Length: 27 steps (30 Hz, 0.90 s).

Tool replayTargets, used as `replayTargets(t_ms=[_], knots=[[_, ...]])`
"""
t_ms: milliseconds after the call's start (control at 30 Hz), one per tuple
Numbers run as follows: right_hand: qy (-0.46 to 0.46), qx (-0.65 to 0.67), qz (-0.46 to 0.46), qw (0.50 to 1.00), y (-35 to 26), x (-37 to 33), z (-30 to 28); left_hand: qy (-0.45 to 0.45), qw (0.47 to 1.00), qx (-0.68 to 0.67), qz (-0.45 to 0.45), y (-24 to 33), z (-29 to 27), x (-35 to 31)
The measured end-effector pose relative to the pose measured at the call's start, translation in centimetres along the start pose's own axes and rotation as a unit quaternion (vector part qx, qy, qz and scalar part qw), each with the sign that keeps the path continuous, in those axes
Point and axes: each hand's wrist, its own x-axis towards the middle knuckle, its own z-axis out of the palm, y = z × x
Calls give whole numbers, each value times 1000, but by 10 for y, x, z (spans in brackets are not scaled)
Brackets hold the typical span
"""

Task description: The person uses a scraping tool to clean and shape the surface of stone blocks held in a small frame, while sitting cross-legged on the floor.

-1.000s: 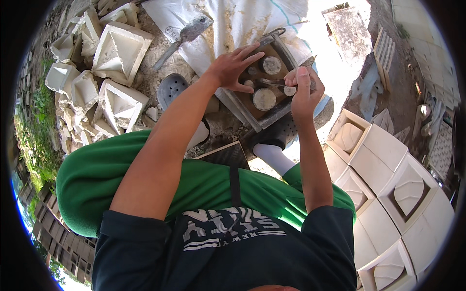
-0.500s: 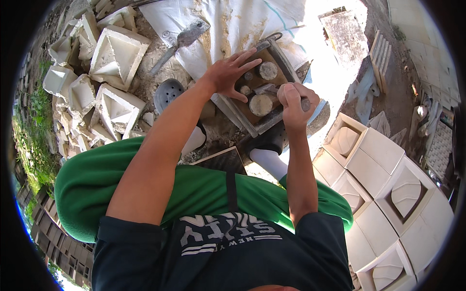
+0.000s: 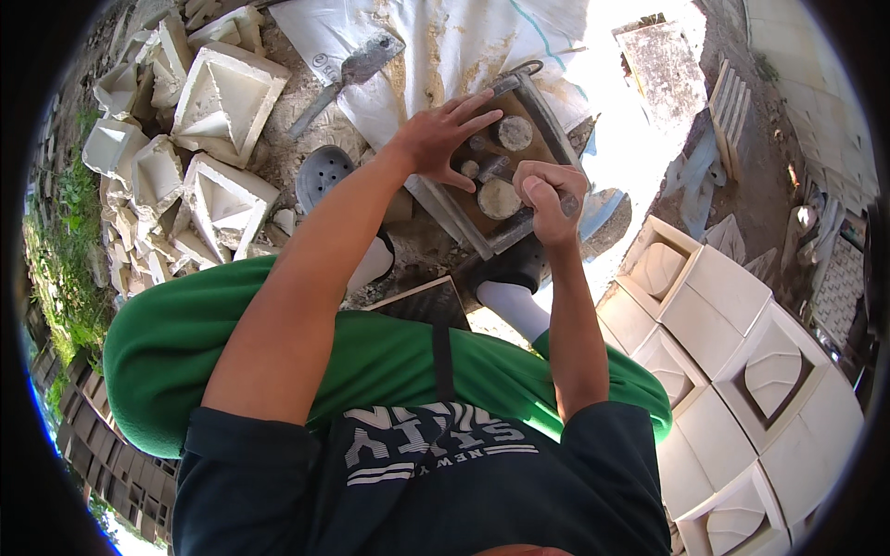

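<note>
Grey-rimmed box [image 3: 549, 119] w/ round pieces [image 3: 513, 132] inside, at 1 o'clock. L hand [image 3: 436, 144] spread, released, over box's 9 o'clock side; R hand [image 3: 553, 192] clenched round grey tool [image 3: 498, 167] at its 4 o'clock. Trowel [image 3: 369, 60] partly on white sheet [image 3: 454, 46], 11 o'clock; broken pale pcs [image 3: 232, 102], 10 o'clock; cream blocks [image 3: 718, 329], approx. 4 o'clock.

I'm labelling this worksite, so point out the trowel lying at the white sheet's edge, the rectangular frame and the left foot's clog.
Trowel [image 3: 368, 59]: head view, on its flat blade.
Rectangular frame [image 3: 551, 120]: head view, on its right-hand bar.
Clog [image 3: 324, 174]: head view, on its perforated upper.
</note>
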Motion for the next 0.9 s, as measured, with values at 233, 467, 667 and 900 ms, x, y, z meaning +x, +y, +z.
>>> replayTargets(t_ms=[233,467,667,900], knots=[[-6,2,-53,999,-12,-4,1,14,1000,-7,14,1,3,1],[308,136,8,942,-2,-2,48,24,999,13,26,0,1,0],[138,102,-15,985,-13,-11,21,16,999,7,39,-1,0,1],[63,5,18,998,2,5,18,17,999,-10,35,-6,5,-3]])
